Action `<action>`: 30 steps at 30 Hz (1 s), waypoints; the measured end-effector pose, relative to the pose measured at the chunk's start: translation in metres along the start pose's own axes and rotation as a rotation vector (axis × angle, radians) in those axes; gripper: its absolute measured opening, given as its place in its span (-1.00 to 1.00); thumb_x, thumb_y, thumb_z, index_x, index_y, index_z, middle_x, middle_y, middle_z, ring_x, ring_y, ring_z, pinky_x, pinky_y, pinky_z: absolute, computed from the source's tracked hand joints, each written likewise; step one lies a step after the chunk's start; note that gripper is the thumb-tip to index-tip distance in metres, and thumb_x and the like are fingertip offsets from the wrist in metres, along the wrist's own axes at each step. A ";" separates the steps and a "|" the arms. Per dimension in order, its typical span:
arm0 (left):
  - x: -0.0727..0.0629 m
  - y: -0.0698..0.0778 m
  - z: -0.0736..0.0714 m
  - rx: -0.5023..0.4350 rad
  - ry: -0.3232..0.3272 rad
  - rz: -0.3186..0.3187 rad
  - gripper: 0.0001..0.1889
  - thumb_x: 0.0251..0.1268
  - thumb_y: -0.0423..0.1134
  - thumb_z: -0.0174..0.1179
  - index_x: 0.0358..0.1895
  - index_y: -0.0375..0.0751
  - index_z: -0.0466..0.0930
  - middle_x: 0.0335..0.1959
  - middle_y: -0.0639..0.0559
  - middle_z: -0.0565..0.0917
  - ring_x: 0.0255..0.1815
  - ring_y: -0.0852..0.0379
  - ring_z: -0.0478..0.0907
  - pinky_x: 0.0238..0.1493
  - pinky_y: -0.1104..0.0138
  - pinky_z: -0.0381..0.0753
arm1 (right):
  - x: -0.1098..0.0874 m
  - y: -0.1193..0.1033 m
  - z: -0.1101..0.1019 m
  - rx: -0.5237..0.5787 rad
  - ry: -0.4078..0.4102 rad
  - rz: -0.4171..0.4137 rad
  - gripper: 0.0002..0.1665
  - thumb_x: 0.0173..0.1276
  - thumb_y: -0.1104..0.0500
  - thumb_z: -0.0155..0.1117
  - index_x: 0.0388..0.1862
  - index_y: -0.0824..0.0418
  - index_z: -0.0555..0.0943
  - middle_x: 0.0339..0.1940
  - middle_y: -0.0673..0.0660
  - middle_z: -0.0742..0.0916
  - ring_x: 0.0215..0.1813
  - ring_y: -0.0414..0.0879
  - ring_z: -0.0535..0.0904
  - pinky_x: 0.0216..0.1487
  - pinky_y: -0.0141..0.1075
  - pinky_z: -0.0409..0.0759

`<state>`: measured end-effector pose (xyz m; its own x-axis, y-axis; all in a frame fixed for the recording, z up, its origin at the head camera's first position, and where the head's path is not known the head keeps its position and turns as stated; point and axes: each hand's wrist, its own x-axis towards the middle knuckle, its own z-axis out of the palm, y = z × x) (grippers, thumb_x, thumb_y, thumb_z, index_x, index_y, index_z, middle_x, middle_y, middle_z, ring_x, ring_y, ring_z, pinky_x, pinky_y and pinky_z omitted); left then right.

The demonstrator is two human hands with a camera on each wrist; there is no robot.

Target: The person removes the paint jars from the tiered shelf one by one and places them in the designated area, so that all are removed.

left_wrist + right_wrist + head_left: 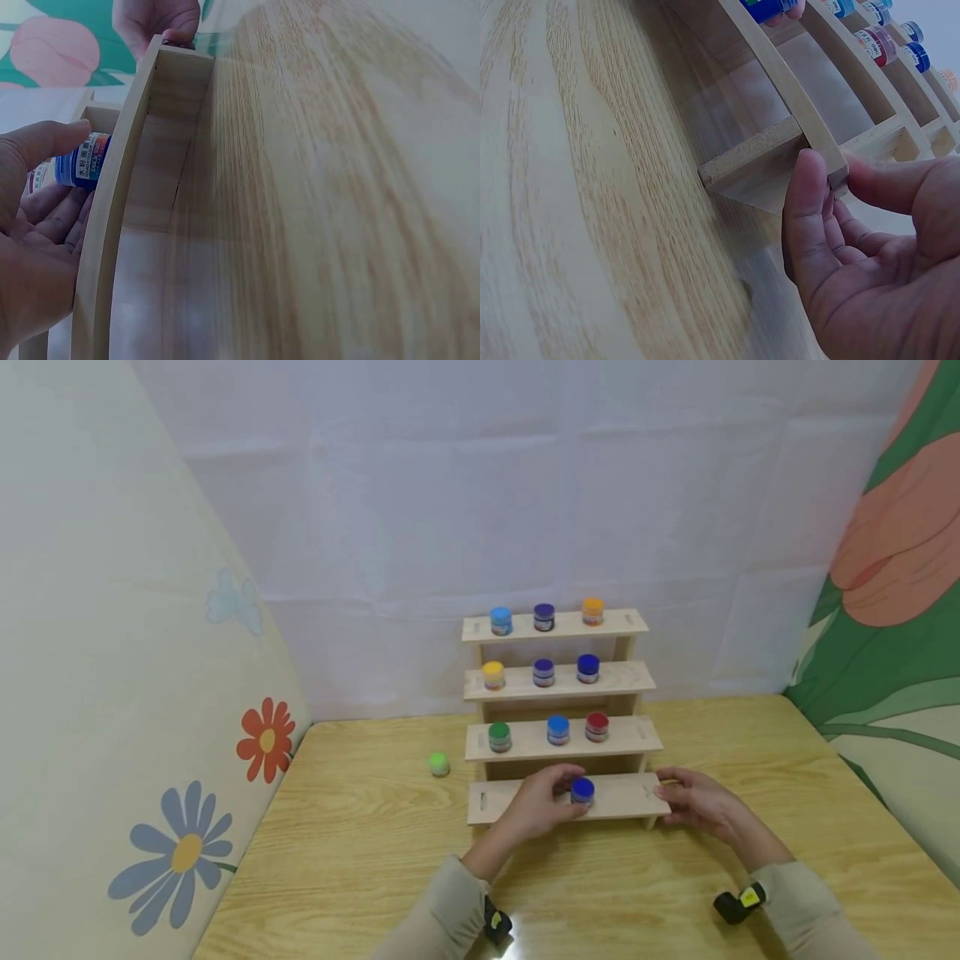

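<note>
A four-step wooden display rack (628, 797) stands on the table. On its lowest board sits a paint jar with a dark blue lid (582, 791). My left hand (536, 802) grips this jar, thumb on the near side and fingers behind it; its printed label (91, 156) shows in the left wrist view. At the right end of that same board, my right hand (705, 806) pinches the board's end (826, 161) between thumb and fingers. A small yellowish patch shows by those fingers in the head view; what it is I cannot tell.
Several paint jars stand on the upper boards, among them a green jar (499, 737), a red jar (597, 727), a yellow jar (493, 676) and an orange jar (592, 612). Left of the rack, a light green jar (438, 765) stands on the table (360, 835). A white cloth (450, 510) hangs behind.
</note>
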<state>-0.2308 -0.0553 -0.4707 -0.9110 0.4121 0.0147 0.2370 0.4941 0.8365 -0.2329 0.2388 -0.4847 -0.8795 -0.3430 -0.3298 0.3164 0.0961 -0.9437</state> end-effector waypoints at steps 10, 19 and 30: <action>0.001 0.003 0.003 0.052 0.019 -0.024 -0.62 0.21 -0.22 0.48 0.09 -0.08 0.65 -0.01 0.09 0.69 0.07 0.11 0.61 0.20 0.19 0.60 | 0.000 0.001 0.000 -0.003 0.007 -0.002 -0.26 0.55 0.23 0.15 0.50 0.53 0.08 -0.12 0.10 0.68 -0.17 -0.13 0.67 -0.23 -0.32 0.73; -0.002 0.005 0.000 0.041 0.027 -0.021 -0.67 0.22 -0.18 0.47 0.04 -0.03 0.66 -0.09 0.18 0.67 -0.04 0.22 0.57 0.09 0.27 0.61 | 0.000 0.002 0.000 -0.007 0.010 0.003 -0.26 0.56 0.23 0.15 0.51 0.53 0.08 -0.10 0.10 0.68 -0.15 -0.13 0.66 -0.22 -0.31 0.72; -0.021 0.012 -0.022 -0.059 0.062 0.045 -0.65 0.20 -0.26 0.47 0.05 -0.09 0.65 -0.01 0.08 0.69 0.06 0.10 0.64 0.11 0.34 0.66 | -0.001 0.001 0.001 0.005 0.017 0.012 -0.25 0.56 0.23 0.15 0.51 0.52 0.06 -0.11 0.10 0.67 -0.16 -0.13 0.66 -0.22 -0.31 0.72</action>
<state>-0.2161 -0.0749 -0.4486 -0.9195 0.3839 0.0850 0.2592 0.4293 0.8651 -0.2316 0.2384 -0.4852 -0.8816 -0.3256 -0.3417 0.3288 0.0959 -0.9395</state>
